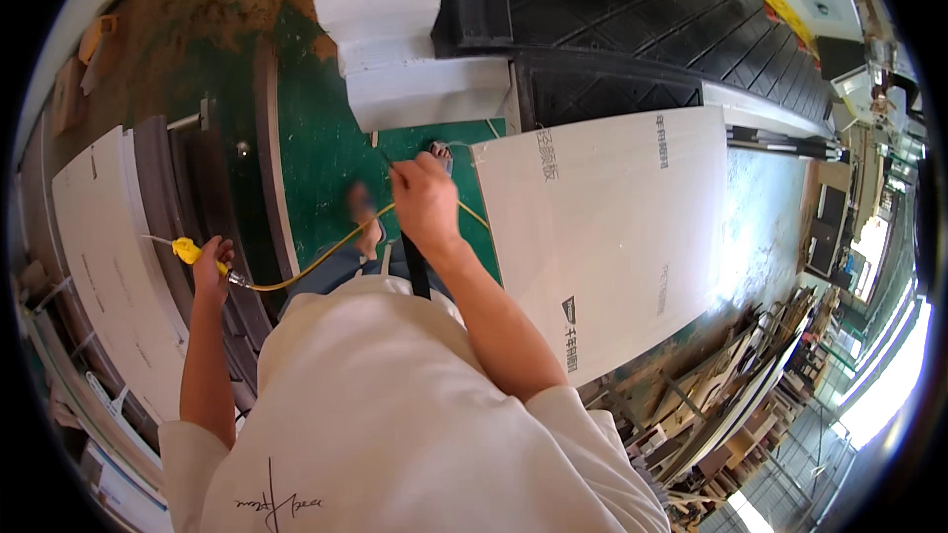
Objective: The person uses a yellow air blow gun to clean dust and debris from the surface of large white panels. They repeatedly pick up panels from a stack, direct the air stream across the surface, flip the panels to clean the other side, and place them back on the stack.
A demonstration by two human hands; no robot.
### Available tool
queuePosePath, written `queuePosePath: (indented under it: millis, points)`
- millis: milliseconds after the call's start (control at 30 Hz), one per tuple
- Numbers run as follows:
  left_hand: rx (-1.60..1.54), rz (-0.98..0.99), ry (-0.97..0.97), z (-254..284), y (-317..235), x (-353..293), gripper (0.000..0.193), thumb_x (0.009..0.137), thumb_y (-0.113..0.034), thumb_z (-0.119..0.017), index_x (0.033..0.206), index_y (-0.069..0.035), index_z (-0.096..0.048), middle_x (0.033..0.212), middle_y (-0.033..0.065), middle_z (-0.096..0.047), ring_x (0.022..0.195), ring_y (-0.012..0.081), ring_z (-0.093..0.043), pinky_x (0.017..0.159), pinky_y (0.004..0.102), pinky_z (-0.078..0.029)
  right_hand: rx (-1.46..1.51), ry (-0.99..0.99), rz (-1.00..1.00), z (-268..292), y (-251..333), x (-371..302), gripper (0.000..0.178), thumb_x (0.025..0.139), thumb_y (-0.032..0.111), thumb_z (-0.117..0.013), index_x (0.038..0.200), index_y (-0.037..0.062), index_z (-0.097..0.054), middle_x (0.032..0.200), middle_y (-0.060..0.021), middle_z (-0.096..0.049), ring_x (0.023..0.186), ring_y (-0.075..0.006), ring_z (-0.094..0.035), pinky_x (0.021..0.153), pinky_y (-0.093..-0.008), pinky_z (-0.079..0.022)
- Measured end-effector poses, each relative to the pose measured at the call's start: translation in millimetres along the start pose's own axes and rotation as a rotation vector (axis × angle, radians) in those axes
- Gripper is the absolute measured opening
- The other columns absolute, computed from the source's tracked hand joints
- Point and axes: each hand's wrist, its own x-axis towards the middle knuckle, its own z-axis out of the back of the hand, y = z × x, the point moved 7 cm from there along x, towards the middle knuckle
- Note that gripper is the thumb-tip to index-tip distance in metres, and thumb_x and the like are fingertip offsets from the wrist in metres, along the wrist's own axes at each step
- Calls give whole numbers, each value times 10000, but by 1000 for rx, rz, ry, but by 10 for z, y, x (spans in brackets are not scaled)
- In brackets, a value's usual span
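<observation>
My left hand (pixel 211 266) is closed around a yellow air blow gun (pixel 186 250) at the left. Its thin pale nozzle points left, toward a white panel (pixel 109 257). From the gun's fitting a yellow hose (pixel 331 249) runs right, passes behind my right hand and reaches the edge of a large white board (pixel 617 237). My right hand (pixel 425 199) is raised in front of my body, its fingers curled together; a thin dark bit shows by the fingertips, too small to name. The board lies just right of that hand, apart from it.
Below me is a green floor (pixel 321 158), with my feet partly in view. White blocks (pixel 425 94) and black ribbed panels (pixel 612 20) stand ahead. Dark brown boards (pixel 178 197) lean at the left. Stacked timber offcuts (pixel 731 405) fill the lower right.
</observation>
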Motion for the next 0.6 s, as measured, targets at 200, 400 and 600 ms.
queuePosePath:
  millis: [200,400,600]
  points:
    - [84,15,62,55,230,-171,273,985,-255,-674,1166,-52,-649,980,87,-723,784,144,-639,668,278,-477,-208,-346,-294,1382,-1275,392,108,895,132,-722,939,36,-744,827,-127,-701,751,-288,-686,712,-402,-536]
    - [34,49,68,331,627,44,269,992,-217,-643,1196,-44,-634,1033,101,-717,880,196,-693,846,309,-555,-274,-312,-55,601,-877,41,71,870,139,-690,881,71,-707,847,-110,-682,780,-282,-667,683,-424,-534]
    - [289,73,78,332,462,-92,322,958,-238,-672,1219,-52,-647,1028,88,-696,945,195,-681,900,309,-532,22,-46,-157,53,-232,-124,26,846,48,-684,825,55,-670,864,-157,-655,831,-374,-668,729,-456,-539]
